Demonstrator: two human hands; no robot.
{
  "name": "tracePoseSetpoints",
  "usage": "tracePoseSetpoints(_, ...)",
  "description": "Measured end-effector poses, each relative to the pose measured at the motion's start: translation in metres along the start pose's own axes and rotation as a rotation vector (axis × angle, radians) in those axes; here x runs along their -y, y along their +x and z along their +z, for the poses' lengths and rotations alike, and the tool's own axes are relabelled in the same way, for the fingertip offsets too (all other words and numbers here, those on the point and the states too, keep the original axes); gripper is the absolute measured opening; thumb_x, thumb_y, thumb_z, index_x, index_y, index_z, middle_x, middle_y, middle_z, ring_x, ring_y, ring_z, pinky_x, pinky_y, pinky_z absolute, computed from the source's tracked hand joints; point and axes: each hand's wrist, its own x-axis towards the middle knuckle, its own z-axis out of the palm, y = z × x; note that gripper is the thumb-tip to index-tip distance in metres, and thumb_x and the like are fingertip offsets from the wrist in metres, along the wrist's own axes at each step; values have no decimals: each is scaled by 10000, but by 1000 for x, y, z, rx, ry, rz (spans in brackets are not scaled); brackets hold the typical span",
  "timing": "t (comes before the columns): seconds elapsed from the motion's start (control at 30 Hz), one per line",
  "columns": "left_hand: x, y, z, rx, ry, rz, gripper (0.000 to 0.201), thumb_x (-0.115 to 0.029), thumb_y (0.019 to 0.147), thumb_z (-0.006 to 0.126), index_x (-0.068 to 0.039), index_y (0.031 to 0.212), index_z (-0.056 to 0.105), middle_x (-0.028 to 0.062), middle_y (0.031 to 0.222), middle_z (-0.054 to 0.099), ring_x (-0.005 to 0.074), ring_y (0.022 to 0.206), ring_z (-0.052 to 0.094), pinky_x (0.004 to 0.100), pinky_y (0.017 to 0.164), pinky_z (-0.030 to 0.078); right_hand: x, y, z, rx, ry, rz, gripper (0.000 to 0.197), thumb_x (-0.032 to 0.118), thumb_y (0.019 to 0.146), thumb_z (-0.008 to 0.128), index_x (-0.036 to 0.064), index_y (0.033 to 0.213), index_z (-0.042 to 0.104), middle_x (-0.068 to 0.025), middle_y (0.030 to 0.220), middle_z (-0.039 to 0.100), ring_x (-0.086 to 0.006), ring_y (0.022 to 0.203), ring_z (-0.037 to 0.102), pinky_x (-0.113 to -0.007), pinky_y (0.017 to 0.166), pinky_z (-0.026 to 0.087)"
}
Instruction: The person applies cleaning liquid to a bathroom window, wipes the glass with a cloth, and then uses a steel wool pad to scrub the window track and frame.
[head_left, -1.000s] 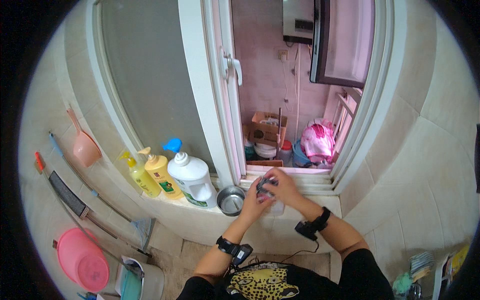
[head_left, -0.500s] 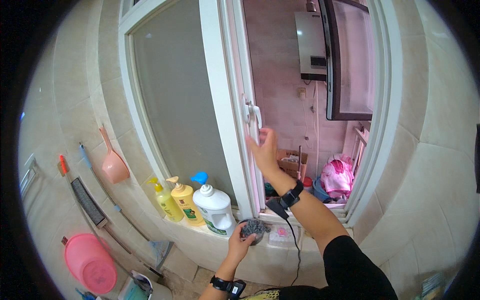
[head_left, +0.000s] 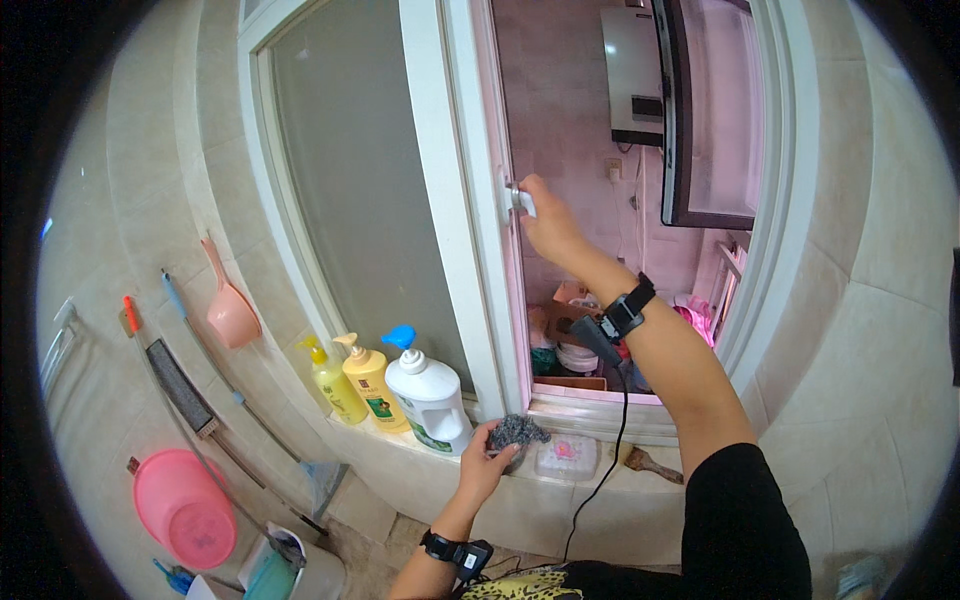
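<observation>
Grasping the white handle (head_left: 524,203) at the edge of the window frame (head_left: 440,150), my right grip (head_left: 552,225) is closed; my left grip (head_left: 482,468) curls round a dark mesh scourer (head_left: 517,431) above the ledge (head_left: 545,505). The reach is done, I judge; letting go of both is left. Partly covered, the handle seems to point downward, its long axis near upright; the scourer's runs left to right.
</observation>
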Motion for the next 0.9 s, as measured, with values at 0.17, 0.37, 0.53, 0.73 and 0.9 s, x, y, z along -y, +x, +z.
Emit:
tracePoseSetpoints(0.17,6,0,4,20,68,79,452,-74,756,719,-17,1162,527,48,957,596,121,855,547,248,776,456,-5,-17,-35,-31,-82,48,325,21,785,555,89,1087,456,-184,908,600,-354,849,614,-417,729,464)
tracePoseSetpoints(0.37,-10,6,15,45,45,100,464,-133,750,736,-43,1164,545,41,924,606,113,753,535,244,661,463,-29,-47,-116,-101,-271,162,394,19,781,584,103,1144,455,-138,841,590,-192,677,619,-326,624,473)
tracePoseSetpoints(0.53,-8,11,23,106,116,121,475,-104,754,731,-52,1182,531,58,928,620,117,796,576,234,706,476,-34,-79,-162,-298,-429,274,395,25,791,553,99,1173,486,-222,1034,593,-383,995,569,-444,845,440)
tracePoseSetpoints(0.73,0,18,41,214,83,88,485,-64,762,714,-39,1202,510,80,934,622,122,785,608,249,694,493,27,-105,-164,-381,-942,-369,462,-32,733,534,38,1189,524,-182,1248,498,-344,1178,463,-431,973,378)
tracePoseSetpoints(0.9,-23,17,58,294,11,58,482,-66,769,709,-30,1204,506,75,926,618,122,778,608,248,687,498,6,-124,-185,-14,-1076,-255,475,-13,783,474,9,1257,465,-183,1303,468,-317,1219,446,-424,1046,324)
